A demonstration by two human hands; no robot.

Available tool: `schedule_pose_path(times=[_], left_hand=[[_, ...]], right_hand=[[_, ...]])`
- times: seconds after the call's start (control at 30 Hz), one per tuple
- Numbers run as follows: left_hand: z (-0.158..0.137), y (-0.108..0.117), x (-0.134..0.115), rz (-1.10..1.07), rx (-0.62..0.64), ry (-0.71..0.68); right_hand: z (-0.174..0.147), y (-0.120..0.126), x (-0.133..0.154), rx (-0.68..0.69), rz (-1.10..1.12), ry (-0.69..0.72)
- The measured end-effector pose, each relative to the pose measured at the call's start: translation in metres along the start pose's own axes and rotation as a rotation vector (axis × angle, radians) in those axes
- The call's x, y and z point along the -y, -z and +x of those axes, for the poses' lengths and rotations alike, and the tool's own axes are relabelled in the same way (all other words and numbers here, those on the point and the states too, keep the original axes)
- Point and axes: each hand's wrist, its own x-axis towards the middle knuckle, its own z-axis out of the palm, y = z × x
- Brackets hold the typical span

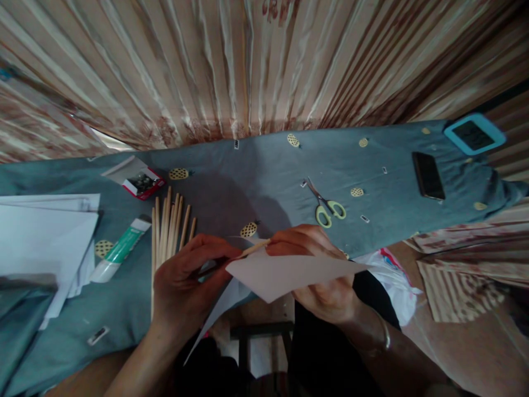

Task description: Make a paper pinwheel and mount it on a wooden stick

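Observation:
A folded sheet of white paper (285,271) is held up in front of me, its corners pointing out in several directions. My left hand (192,273) is closed, with thumb and fingers pinching a thin wooden stick (255,249) by the paper's upper edge. My right hand (320,292) is wrapped around the other side of the paper, fingers above and below it; part of the palm is hidden behind the sheet. Several loose wooden sticks (167,226) lie on the table just beyond my left hand. Green-handled scissors (324,207) rest past my right hand.
On the blue cloth (264,182) are a green-and-white glue tube (122,251), an opened red-and-white box (144,184) of small dark pieces, stacked white paper (45,231), a phone (427,175) and a blue-framed device (475,134). A curtain (206,66) hangs behind; a plastic bag (392,286) is at right.

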Motion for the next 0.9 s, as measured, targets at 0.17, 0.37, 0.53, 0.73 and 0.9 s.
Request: schedule_pose_path(times=[0.17, 0.37, 0.53, 0.73, 0.9], left_hand=[[0.0002, -0.0030, -0.0013, 0.018, -0.031, 0.005], [-0.0012, -0.0020, 0.0011, 0.017, -0.027, -0.015], [-0.0011, -0.0010, 0.0022, 0.006, -0.017, -0.006], [-0.0007, -0.0019, -0.0005, 0.041, -0.025, 0.002], [-0.0019, -0.0003, 0.0001, 0.003, -0.025, -0.055]], right_hand=[[-0.0008, -0.0001, -0.0006, -0.001, 0.004, 0.004], [-0.0003, -0.0005, -0.0002, -0.003, 0.001, -0.005], [-0.0007, -0.0023, -0.0014, -0.027, 0.016, 0.005], [-0.0011, -0.0010, -0.0015, -0.011, 0.016, -0.003], [-0.0023, -0.0021, -0.0016, -0.011, 0.002, -0.006]])
